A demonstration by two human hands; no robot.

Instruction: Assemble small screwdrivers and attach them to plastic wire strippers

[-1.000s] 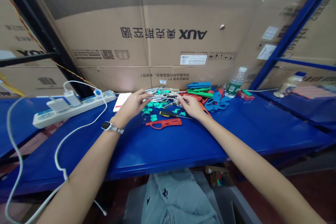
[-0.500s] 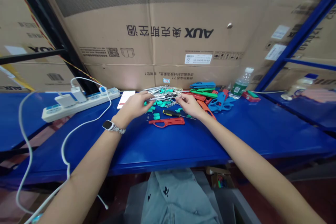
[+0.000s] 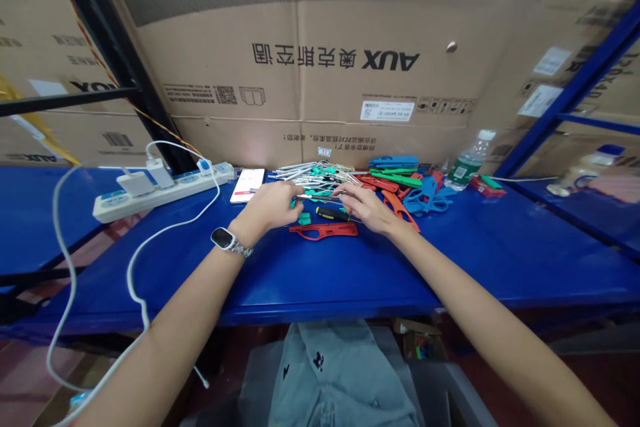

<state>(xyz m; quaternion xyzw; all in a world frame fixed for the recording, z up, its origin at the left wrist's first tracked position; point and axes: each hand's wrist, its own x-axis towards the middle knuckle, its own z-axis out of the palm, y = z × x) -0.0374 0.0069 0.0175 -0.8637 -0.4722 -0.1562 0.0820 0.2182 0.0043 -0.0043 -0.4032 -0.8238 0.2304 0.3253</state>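
A glossy blue table (image 3: 320,280) crosses the middle of the frame, its near edge running above a pair of grey trousers (image 3: 340,373) at bottom centre. Behind it stands a large brown carton (image 3: 320,7) with upside-down AUX lettering, flanked by a dark post at upper left and a blue frame (image 3: 550,100) at upper right. A white power strip (image 3: 160,193) with plugs and trailing cable lies at left, a phone (image 3: 249,185) just beside its right end; a clear bottle (image 3: 466,161) with a green label stands right of centre. At the centre, a thin rod (image 3: 316,197), silvery then dark, spans the gap between the hands: the left hand (image 3: 277,205) has its fingers closed narrowly on the silvery end, the right hand (image 3: 369,207) its fingers pinched at the dark end. Beyond them spreads a heap of metal rods (image 3: 320,175) with green pieces; nearer lie a black-and-yellow screwdriver (image 3: 333,214) and a red casing (image 3: 330,230), and to the right blue casings (image 3: 427,197). The left fingertips are mostly hidden behind that hand, the screwdriver's shaft is partly covered by the right one, and the heap's small parts blur together. Both forearms are cut off by the bottom of the frame.
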